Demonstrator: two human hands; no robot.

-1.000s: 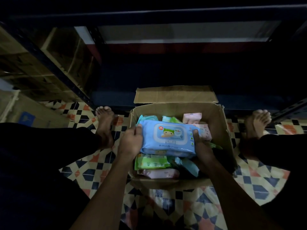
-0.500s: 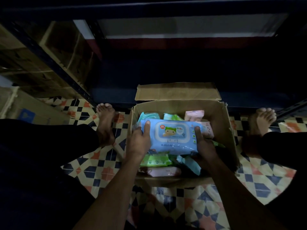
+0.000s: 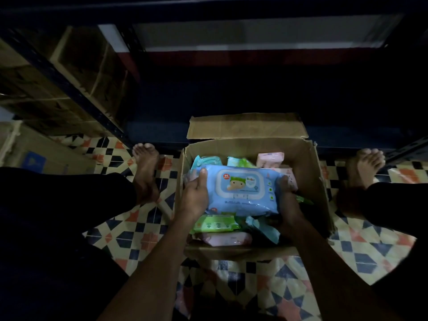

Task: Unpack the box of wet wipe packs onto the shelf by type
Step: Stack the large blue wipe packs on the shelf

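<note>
At frame centre, the left hand [image 3: 195,200] and right hand [image 3: 289,205] hold a blue pack [image 3: 243,191] by its short ends, fingers curled round the edges, above the open box [image 3: 317,181]. Green [image 3: 215,224] and pink [image 3: 225,239] packs lie beneath. The far flap [image 3: 245,127] folds outward toward the dark shelf [image 3: 231,93] in the upper frame. Patterned floor [image 3: 139,228] surrounds the box.

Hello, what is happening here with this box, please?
A person sits on the tiled floor with an open cardboard box between their feet. Both hands, the left hand and the right hand, hold a blue wet wipe pack by its ends, above the other packs. Green, pink and light blue packs lie in the box. The dark shelf is just behind it.
</note>
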